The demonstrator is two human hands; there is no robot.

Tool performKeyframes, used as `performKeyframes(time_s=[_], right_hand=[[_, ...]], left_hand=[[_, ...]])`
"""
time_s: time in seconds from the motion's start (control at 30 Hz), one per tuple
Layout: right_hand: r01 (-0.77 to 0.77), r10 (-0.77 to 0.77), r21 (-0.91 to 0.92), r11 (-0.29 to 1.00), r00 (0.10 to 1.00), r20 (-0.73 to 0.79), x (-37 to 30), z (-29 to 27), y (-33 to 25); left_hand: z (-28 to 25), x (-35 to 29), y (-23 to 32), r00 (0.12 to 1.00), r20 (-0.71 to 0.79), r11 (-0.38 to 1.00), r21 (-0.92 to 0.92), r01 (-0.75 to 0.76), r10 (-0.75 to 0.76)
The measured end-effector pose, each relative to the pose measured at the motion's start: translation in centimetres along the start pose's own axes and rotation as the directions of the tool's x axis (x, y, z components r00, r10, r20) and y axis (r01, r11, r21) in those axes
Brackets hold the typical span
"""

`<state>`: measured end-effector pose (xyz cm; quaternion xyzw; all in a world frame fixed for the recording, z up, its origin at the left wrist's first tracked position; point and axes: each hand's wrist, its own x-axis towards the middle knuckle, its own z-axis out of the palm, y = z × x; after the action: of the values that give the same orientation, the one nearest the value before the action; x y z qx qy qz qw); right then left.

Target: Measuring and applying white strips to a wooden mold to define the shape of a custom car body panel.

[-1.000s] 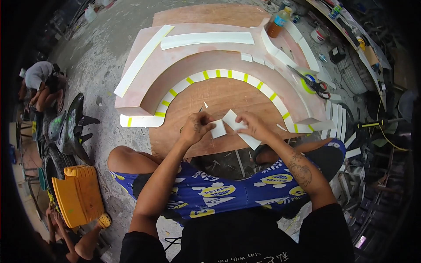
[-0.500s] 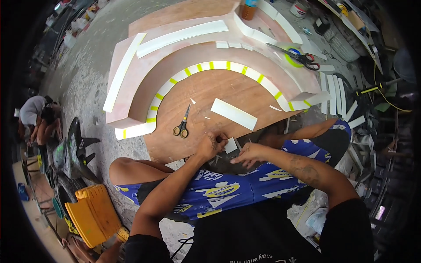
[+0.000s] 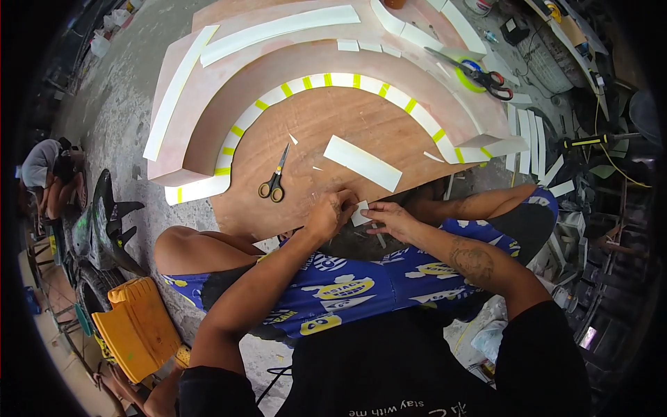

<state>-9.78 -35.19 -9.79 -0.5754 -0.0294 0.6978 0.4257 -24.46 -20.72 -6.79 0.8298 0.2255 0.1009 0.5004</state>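
Note:
Between my two hands, over my lap, is a small white square piece [image 3: 360, 215], perhaps card or thin sheet. My left hand [image 3: 331, 217] is closed on its left edge. The fingertips of my right hand [image 3: 391, 222] pinch its right side; a thin pale sliver shows below those fingers. Beyond my hands a wooden board [image 3: 257, 163] bears a wide white strip [image 3: 363, 163] and scissors with black and gold handles [image 3: 272, 187], lying open. White strip with yellow-green tape marks [image 3: 340, 80] lines the inner curve of the pinkish arch-shaped form [image 3: 208, 135].
Larger scissors [image 3: 486, 76] and a yellow-green tape roll [image 3: 470, 74] lie on the form's right side. Several white strips [image 3: 533, 146] are spread at the right. An orange-yellow plastic panel [image 3: 139, 326] and a dark panel [image 3: 104, 222] stand at left, where another person [image 3: 50, 170] crouches.
My right hand has moved left and up to the small white piece, and its fingers now meet it. The whole view has shifted slightly; the board and form appear further up and left.

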Motion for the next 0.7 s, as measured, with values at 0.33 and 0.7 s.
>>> performKeyframes(time_s=[0.33, 0.7], right_hand=[[0.054, -0.061, -0.106, 0.993, 0.996, -0.059, 0.2, -0.3, -0.2], [0.057, -0.067, -0.134, 0.989, 0.995, -0.068, 0.2, 0.2, -0.3]], left_hand=[[-1.6, 2.3, 0.6, 0.941, 0.187, 0.919, -0.229, 0.322, -0.283], [-1.9, 2.4, 0.8, 0.934, 0.191, 0.926, -0.176, 0.335, -0.302]])
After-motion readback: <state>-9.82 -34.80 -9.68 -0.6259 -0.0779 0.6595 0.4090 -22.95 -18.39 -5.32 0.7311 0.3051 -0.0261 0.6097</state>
